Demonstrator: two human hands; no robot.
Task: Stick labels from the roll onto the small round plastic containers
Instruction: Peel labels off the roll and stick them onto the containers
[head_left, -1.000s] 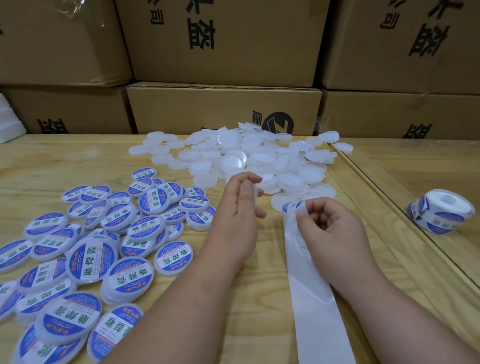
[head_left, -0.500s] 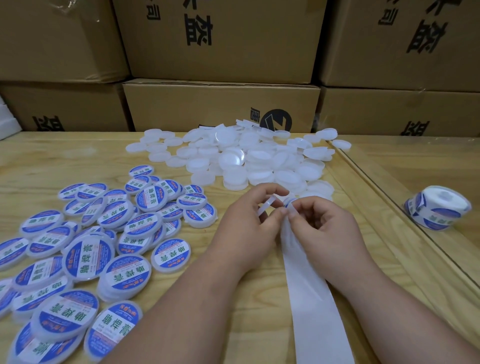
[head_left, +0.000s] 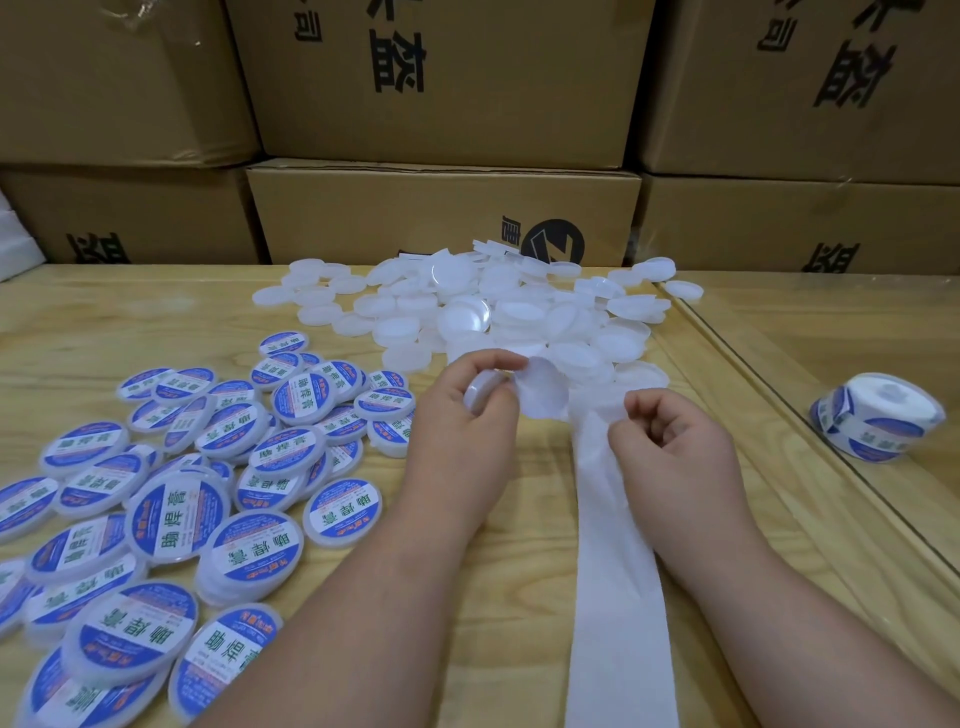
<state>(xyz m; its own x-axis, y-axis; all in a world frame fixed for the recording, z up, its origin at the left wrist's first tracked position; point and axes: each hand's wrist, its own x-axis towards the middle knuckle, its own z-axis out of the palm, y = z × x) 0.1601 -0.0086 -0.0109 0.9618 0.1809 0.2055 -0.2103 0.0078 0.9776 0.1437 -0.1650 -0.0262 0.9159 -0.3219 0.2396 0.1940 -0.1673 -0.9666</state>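
My left hand (head_left: 462, 426) grips a small white round container (head_left: 480, 392) and pinches a round label (head_left: 543, 389) that hangs white side toward me, just off the container's edge. My right hand (head_left: 675, 452) pinches the top end of a long white backing strip (head_left: 613, 571) that runs down the table toward me. A heap of plain white containers (head_left: 493, 312) lies behind both hands. Labelled containers (head_left: 171, 467) with blue and white labels are spread over the left of the wooden table (head_left: 467, 571). A label roll (head_left: 878, 415) lies at the far right.
Stacked cardboard boxes (head_left: 441, 208) form a wall along the back of the table. A raised wooden edge (head_left: 779, 415) runs diagonally between the work area and the roll. A white object (head_left: 15, 249) shows at the left edge.
The two hands, which met at the strip's end, have drawn apart. The label has come off the backing and now hangs from my left hand beside the container.
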